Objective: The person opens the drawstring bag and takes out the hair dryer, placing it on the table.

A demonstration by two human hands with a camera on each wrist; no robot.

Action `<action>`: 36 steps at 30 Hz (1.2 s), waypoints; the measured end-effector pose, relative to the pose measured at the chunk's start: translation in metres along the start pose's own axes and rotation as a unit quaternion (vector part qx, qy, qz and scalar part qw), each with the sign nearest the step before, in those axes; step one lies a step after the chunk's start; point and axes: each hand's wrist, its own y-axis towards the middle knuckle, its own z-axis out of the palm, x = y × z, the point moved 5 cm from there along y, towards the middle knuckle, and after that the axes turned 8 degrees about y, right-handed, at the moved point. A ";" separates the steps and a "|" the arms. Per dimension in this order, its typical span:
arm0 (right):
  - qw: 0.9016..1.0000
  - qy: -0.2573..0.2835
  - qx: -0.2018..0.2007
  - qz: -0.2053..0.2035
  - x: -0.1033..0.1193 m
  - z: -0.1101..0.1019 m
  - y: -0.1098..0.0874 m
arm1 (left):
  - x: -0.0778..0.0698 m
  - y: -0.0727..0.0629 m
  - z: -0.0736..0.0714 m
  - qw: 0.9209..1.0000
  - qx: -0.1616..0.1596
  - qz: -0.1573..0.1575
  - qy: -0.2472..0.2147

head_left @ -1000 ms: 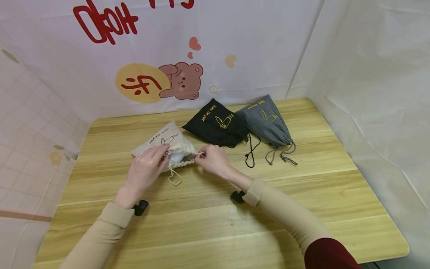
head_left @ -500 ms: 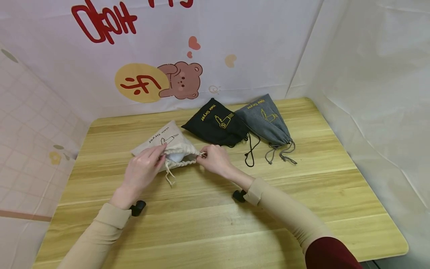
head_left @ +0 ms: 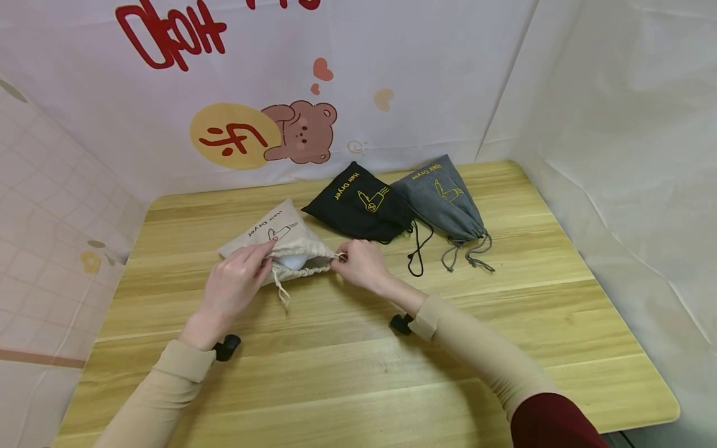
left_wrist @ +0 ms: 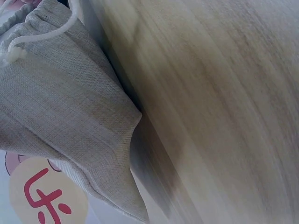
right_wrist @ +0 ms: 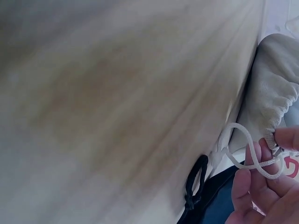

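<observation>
Three bags share the far half of the wooden table point(head_left: 336, 386): a beige bag point(head_left: 260, 233) on the left, a black bag point(head_left: 344, 202) in the middle and a grey bag point(head_left: 437, 202) touching it on the right. The back edge runs along a printed backdrop point(head_left: 437, 68), with the tops of the black and grey bags near it. Strips of wood show between the beige bag and the left edge, and a wider one between the grey bag and the right edge. The broadest room is on the near side, where the forearms come in, and the near right corner is rounded.

The beige bag lies between the two hands, its mouth gaping towards the person and a smooth white object point(head_left: 294, 261) showing inside. The right hand point(head_left: 361, 264) pinches the right corner of that mouth, and a pale cord loop point(right_wrist: 253, 151) there passes among its fingers. The left hand point(head_left: 235, 280) holds the left end of the mouth, thumb and fingers close together; the left wrist view misses this grip, so its exact contact is hard to judge. Beside it a pale cord end point(head_left: 282, 292) hangs from the mouth.
</observation>
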 end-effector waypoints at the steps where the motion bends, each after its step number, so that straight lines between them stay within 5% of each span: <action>1: 1.000 -0.002 0.001 -0.001 0.000 0.000 0.000 | 0.000 0.000 0.000 1.000 0.000 -0.001 -0.001; 21: 1.000 0.007 0.008 0.000 -0.008 -0.004 0.000 | 0.008 -0.009 -0.006 1.000 0.008 -0.022 0.001; 36: 1.000 -0.006 0.015 0.015 -0.006 0.001 0.002 | 0.010 -0.006 -0.006 0.999 -0.019 -0.036 -0.012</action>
